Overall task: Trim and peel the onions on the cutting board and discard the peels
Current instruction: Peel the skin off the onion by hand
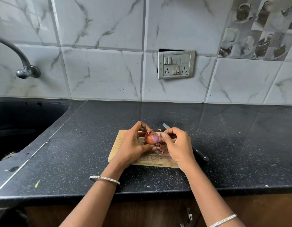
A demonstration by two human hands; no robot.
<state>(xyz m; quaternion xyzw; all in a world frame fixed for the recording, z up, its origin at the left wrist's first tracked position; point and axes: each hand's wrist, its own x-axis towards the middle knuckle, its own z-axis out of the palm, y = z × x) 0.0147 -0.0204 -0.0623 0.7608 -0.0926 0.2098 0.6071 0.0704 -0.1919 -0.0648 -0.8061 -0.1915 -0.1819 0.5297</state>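
Frame centre: left hand [133,145] grip curled round onion [151,138] over cutting board [142,158]; right hand [176,143] grip pinches loosened peel [160,138]. Knife [199,154] lies on worktop [76,153], right of board.

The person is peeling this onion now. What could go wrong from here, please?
1. The knife lies right beside the right hand, partly hidden by it; the hand might brush the blade.
2. The left hand grips the onion only with its fingers while the right hand peels it; it might slip off the cutting board.
3. Peel scraps on the board might scatter onto the counter.
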